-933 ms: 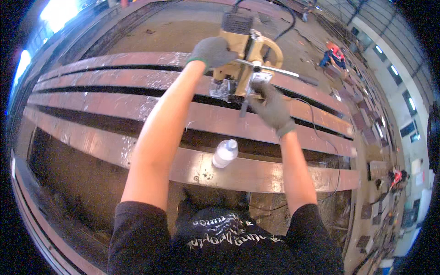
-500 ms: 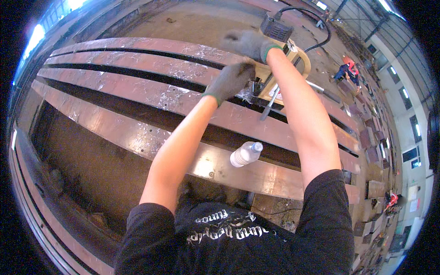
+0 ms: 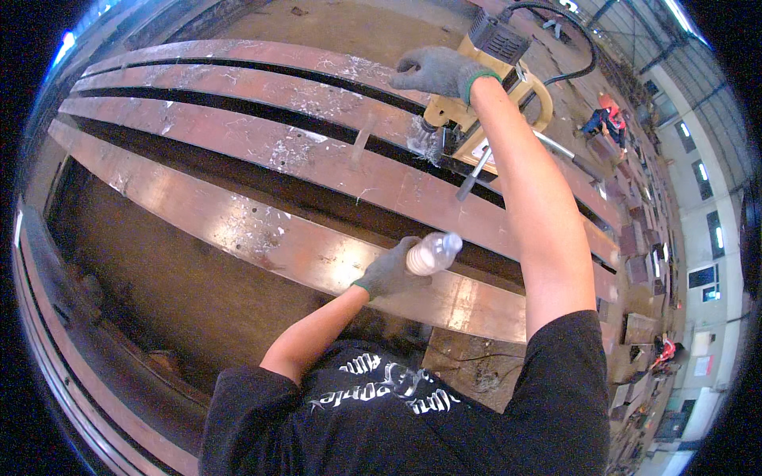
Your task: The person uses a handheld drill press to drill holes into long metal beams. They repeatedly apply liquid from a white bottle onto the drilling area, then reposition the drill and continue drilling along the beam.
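Holding one pale plastic bottle [image 3: 432, 255], your gloved left hand [image 3: 389, 270] is clamped round its side from 8 o'clock; the bottle tilts, its single blue cap aimed at 2 o'clock. It sits over the nearest of four long reddish-brown beams [image 3: 305, 254], though you can't tell from here whether its base touches the metal. Your two hands are well apart. Straight up at 12 o'clock from the bottle is your gloved right hand [image 3: 440, 71], its fingers loosely curled toward 9 o'clock; whether it touches or grips anything can't be told. Beside it, at 1 o'clock from the bottle, stands one tan drilling machine [image 3: 454, 109], partly behind your right forearm. Two lever handles show on it, one toward 7 o'clock [image 3: 468, 184], one toward 4 o'clock. One black hose [image 3: 591, 55] curves off its top. Silvery shavings [image 3: 429, 141] lie at its 8 o'clock side. Farther out, two people in red are at 2 o'clock [image 3: 606, 123] and 4 o'clock [image 3: 663, 353].
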Motion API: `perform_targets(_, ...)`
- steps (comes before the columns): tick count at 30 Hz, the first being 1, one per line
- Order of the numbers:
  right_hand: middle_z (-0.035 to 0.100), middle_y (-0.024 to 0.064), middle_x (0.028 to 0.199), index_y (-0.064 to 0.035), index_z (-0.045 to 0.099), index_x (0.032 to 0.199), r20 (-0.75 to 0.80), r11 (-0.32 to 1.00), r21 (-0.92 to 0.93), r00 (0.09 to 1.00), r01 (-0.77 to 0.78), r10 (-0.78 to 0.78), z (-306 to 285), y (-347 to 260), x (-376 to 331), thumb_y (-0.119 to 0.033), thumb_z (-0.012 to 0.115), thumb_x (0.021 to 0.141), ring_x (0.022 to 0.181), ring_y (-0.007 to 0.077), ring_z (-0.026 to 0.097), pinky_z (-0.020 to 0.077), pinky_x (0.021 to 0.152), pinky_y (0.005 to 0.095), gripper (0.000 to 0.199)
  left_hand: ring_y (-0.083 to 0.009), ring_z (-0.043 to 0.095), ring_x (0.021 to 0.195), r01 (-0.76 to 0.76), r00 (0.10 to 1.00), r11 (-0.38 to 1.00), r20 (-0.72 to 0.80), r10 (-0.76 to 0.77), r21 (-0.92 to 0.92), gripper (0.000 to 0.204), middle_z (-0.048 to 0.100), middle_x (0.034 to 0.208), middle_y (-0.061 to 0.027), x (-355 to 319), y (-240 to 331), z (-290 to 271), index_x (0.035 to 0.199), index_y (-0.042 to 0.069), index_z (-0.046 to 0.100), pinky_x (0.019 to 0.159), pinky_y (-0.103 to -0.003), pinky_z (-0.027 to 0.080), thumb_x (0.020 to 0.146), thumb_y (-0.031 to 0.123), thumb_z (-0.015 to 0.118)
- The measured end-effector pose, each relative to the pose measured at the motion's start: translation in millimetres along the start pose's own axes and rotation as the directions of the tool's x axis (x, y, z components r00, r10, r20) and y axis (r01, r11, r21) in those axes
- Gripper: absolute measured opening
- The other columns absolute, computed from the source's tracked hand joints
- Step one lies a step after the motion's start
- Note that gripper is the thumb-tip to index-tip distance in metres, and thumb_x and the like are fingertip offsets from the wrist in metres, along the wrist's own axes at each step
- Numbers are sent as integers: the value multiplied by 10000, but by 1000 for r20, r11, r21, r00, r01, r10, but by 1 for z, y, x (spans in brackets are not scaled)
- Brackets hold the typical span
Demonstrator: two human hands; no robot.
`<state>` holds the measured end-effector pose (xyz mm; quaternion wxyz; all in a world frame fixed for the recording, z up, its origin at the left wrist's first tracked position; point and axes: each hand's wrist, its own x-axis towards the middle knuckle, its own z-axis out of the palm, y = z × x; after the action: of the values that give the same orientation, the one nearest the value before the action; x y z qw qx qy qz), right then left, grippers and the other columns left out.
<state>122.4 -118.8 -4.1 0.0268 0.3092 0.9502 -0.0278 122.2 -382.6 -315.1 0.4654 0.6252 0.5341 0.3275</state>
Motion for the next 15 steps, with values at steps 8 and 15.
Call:
perform_targets(8,735,172,1221,-73,723,1240,-13,999,38,1000,-21,22,5,5,3,-578,642,911,1120,342,694,520,1004,413,608,-175,645,1055,195,977,408,140,-160,-892,658,644,1223,-90,29,0,20,1443,-6,466,890,-333,553,959,346,740)
perform_targets(15,737,182,1209,-78,709,1278,-20,998,65,999,-26,27,4,1,-1,-591,642,915,1077,329,711,536,975,407,631,-198,663,1059,193,977,263,159,-142,-945,632,656,1200,-89,37,2,24,1428,13,480,904,-353,565,960,352,736)
